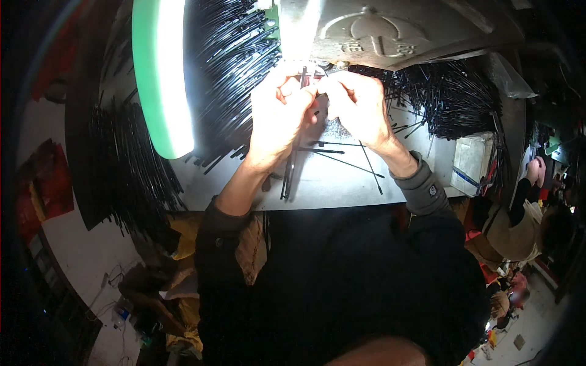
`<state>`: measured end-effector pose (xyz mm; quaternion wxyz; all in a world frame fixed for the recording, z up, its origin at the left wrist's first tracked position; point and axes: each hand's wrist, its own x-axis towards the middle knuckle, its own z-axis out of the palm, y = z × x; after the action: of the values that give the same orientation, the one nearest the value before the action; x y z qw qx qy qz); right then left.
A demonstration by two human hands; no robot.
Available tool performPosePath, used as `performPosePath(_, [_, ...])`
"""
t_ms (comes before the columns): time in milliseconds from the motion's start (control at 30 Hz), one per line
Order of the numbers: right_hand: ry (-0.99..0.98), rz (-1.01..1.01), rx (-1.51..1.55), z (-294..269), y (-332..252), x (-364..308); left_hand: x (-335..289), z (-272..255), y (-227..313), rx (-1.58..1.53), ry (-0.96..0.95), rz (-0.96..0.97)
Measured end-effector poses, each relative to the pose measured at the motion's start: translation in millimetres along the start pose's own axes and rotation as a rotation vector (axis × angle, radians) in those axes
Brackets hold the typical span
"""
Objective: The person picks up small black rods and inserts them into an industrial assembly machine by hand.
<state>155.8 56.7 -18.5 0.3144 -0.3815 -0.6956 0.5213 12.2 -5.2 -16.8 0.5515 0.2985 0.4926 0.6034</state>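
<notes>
My left hand [276,119] is closed around a couple of thin black rods [289,174], which run from its fingertips down toward the table's near edge. Close beside it, my right hand [359,105] has its thumb and fingers pinched together; whatever they hold is too small to make out. Both sets of fingertips meet just under the front of a grey metal machine [372,36] with a raised umbrella-like shape on it. Between my forearms, several loose black rods [348,161] lie scattered on the pale tabletop [238,192].
A dense pile of black rods [235,73] lies left of my hands, another heap [455,97] to the right. More rods [131,165] hang over at far left. A bright green-edged lamp [152,79] stands over the left pile. Other people [519,229] sit at far right.
</notes>
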Motion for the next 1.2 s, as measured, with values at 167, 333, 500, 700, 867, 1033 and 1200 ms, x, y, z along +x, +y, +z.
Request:
performPosePath(167, [-0.011, -0.001, 0.036, -0.3, 0.2, 1.4, 1.7, 0.5, 2.4, -0.013, 0.009, -0.001])
performPosePath(333, [0.011, 0.01, 0.139, -1.4, -3.4, 2.7, 8.1, 3.0, 1.0, 0.001, -0.015, 0.062])
performPosePath(500, [-0.005, 0.05, 0.291, -1.6, 3.1, 6.5, 16.9, 3.9, 1.7, 0.067, -0.036, 0.126])
performPosePath(700, [0.019, 0.015, 0.232, -3.1, 4.6, 5.6, 15.7, 8.0, 8.3, 0.091, -0.04, 0.096])
performPosePath(867, [-0.022, 0.077, 0.2, -4.7, -3.0, 9.6, 18.9, 4.4, 7.4, 0.141, -0.037, 0.128])
performPosePath(1033, [-0.088, 0.12, 0.297, -11.9, 6.6, 12.5, 19.2, 2.0, 7.4, 0.073, -0.085, 0.14])
performPosePath(1200, [-0.124, 0.17, 0.285, -16.0, 4.0, 13.0, 18.7, 4.9, 11.1, 0.046, -0.079, 0.04])
